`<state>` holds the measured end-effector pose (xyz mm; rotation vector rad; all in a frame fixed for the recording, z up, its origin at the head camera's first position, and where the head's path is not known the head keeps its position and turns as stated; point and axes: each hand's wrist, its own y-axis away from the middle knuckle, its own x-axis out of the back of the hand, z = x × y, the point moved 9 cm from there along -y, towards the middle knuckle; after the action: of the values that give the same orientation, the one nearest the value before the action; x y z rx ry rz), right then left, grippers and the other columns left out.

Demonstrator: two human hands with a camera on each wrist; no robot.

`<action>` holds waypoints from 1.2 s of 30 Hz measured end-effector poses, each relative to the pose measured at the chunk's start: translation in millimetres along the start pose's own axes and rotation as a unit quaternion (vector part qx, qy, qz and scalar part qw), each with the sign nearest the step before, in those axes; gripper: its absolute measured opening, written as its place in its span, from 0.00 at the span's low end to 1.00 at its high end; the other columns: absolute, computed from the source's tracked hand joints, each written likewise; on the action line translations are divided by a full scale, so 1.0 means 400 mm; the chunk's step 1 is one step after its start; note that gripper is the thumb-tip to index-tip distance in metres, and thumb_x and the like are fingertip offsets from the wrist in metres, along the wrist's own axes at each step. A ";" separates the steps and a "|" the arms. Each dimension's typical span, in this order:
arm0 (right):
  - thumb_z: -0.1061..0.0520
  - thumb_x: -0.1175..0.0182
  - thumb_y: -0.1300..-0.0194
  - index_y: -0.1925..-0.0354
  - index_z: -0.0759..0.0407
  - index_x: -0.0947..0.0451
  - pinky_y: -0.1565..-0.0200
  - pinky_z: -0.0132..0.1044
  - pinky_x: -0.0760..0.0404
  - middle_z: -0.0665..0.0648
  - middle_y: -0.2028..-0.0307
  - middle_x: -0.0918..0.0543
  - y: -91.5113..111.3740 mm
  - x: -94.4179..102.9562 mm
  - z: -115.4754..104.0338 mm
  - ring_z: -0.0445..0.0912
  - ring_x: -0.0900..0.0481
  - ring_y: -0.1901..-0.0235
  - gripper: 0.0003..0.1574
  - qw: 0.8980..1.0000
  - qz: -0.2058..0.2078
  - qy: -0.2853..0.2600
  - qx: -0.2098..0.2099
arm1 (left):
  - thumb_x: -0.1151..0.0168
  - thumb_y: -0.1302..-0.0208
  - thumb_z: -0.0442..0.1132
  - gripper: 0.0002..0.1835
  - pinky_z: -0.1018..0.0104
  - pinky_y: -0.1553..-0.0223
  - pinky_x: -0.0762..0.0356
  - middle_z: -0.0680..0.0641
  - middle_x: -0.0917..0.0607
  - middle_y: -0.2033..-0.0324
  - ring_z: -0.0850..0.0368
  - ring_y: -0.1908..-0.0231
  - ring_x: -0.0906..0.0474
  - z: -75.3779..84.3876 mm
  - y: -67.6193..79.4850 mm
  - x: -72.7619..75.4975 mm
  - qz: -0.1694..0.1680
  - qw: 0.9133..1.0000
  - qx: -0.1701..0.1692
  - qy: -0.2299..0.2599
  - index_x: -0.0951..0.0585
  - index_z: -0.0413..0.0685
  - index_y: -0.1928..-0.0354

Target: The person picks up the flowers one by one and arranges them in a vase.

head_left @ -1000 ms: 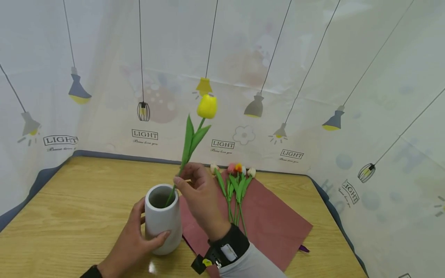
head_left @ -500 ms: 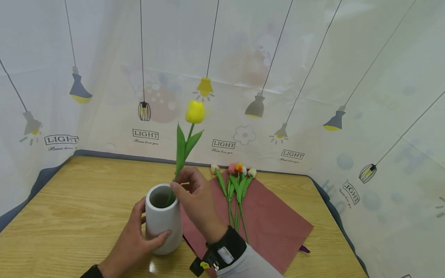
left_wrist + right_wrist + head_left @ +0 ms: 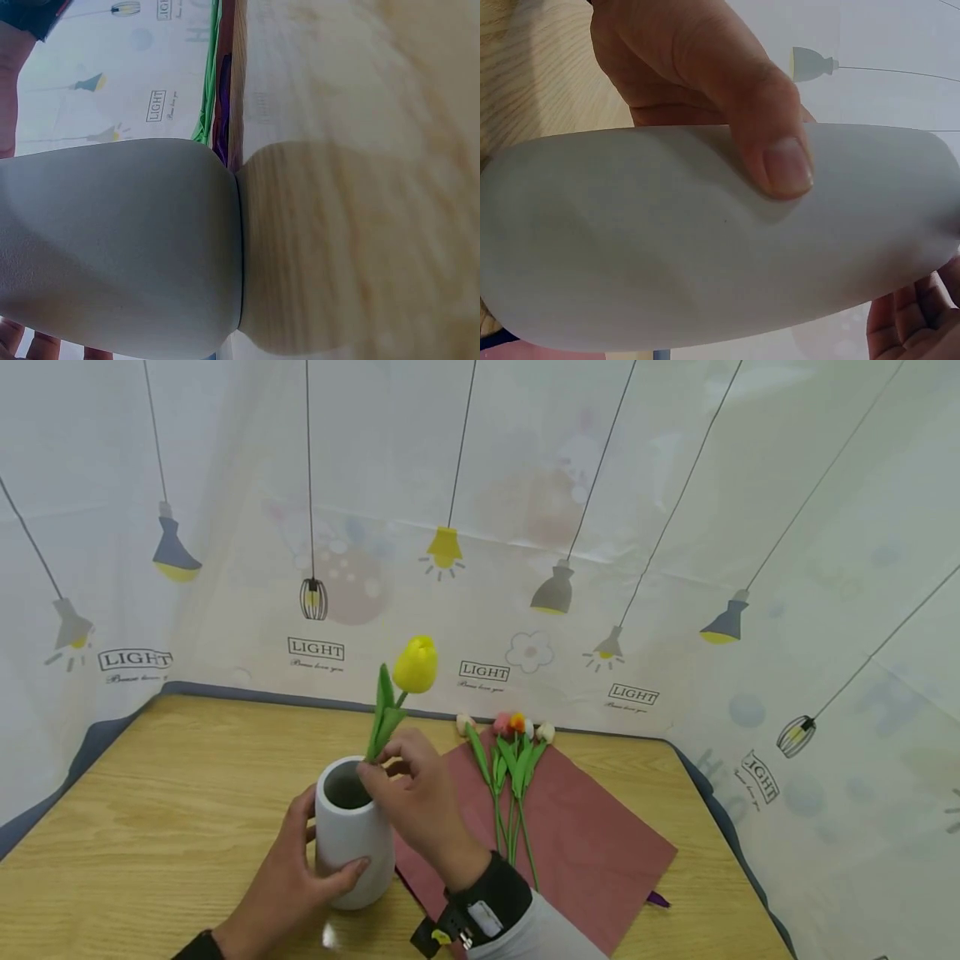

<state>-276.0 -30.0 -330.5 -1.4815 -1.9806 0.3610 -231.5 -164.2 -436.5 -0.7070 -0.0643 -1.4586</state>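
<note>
A white vase [image 3: 358, 860] stands upright on the wooden table. My left hand [image 3: 288, 881] grips it from the left side, its thumb across the front, as the right wrist view also shows with the thumb [image 3: 784, 161] on the vase wall. At the vase mouth my right hand [image 3: 420, 802] pinches the stem of a yellow tulip [image 3: 416, 665]. The bloom and green leaves [image 3: 384, 718] rise above the rim, leaning slightly right. Fingers and rim hide the lower stem. In the left wrist view the vase [image 3: 127, 247] covers much of the frame.
Right of the vase lies a dusty-red sheet [image 3: 585, 843] with several more tulips [image 3: 513, 768] in white, pink and orange on it. A small purple thing [image 3: 657, 900] pokes out past the sheet's right edge. Behind the table [image 3: 217, 760] hangs a lamp-printed cloth [image 3: 645, 485].
The yellow tulip has moved down and left, its stem going deeper into the vase, and my right hand has shifted slightly left with it. My left hand keeps its place on the vase.
</note>
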 end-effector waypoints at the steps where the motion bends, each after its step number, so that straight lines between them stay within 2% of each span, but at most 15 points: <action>1: 0.53 0.39 0.40 0.68 0.53 0.24 0.59 0.38 0.18 0.50 0.63 0.25 0.000 -0.002 0.002 0.40 0.28 0.59 0.05 1.000 -0.005 0.007 -0.004 | 0.27 0.54 0.49 0.54 0.39 0.54 0.25 0.48 0.37 0.38 0.50 0.46 0.34 0.001 0.000 0.000 0.000 1.000 0.001 0.001 0.53 0.68 0.30; 6: 0.49 0.39 0.39 0.67 0.50 0.25 0.58 0.38 0.19 0.48 0.60 0.24 0.000 -0.010 0.009 0.38 0.29 0.56 0.07 0.998 -0.038 0.029 -0.036 | 0.29 0.52 0.52 0.52 0.38 0.54 0.25 0.47 0.38 0.38 0.49 0.45 0.34 -0.003 0.003 -0.003 -0.011 1.000 0.019 0.003 0.54 0.72 0.31; 12: 0.46 0.38 0.41 0.58 0.47 0.24 0.58 0.41 0.19 0.48 0.60 0.22 0.001 -0.012 0.021 0.38 0.27 0.57 0.13 0.996 -0.055 0.011 -0.072 | 0.29 0.51 0.52 0.52 0.36 0.52 0.26 0.47 0.38 0.37 0.48 0.44 0.35 -0.005 0.004 -0.003 -0.013 1.000 0.022 0.001 0.55 0.72 0.31; 16: 0.45 0.37 0.42 0.57 0.45 0.24 0.58 0.41 0.20 0.47 0.59 0.21 0.002 -0.012 0.030 0.39 0.26 0.58 0.15 0.995 -0.057 -0.001 -0.087 | 0.29 0.52 0.52 0.53 0.36 0.52 0.26 0.47 0.38 0.37 0.48 0.44 0.35 -0.004 0.004 -0.002 -0.010 1.000 0.018 -0.002 0.55 0.72 0.31; 26: 0.44 0.36 0.43 0.56 0.43 0.24 0.58 0.38 0.21 0.46 0.59 0.20 0.001 -0.012 0.036 0.39 0.26 0.58 0.16 0.994 -0.058 -0.013 -0.094 | 0.29 0.52 0.53 0.53 0.35 0.51 0.27 0.46 0.39 0.37 0.48 0.44 0.36 -0.003 0.001 -0.002 -0.011 1.000 0.020 -0.001 0.55 0.72 0.31; 30: 0.47 0.36 0.42 0.55 0.45 0.25 0.57 0.39 0.20 0.48 0.58 0.20 0.002 -0.010 0.030 0.39 0.26 0.57 0.16 0.994 -0.066 -0.018 -0.088 | 0.30 0.51 0.53 0.53 0.35 0.51 0.27 0.46 0.39 0.37 0.48 0.44 0.36 -0.005 0.001 -0.002 -0.013 1.000 0.025 -0.003 0.56 0.73 0.31; 36: 0.53 0.38 0.41 0.53 0.57 0.25 0.53 0.43 0.19 0.56 0.55 0.21 0.011 0.010 -0.041 0.39 0.26 0.55 0.18 0.993 -0.094 -0.014 -0.070 | 0.28 0.53 0.51 0.53 0.36 0.52 0.26 0.47 0.38 0.37 0.48 0.44 0.35 -0.004 0.003 -0.001 -0.006 1.000 0.014 0.001 0.54 0.71 0.31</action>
<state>-262.8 -27.2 -319.1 -1.3645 -2.1853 0.1654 -231.2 -164.5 -438.3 -0.6831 -0.0871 -1.4664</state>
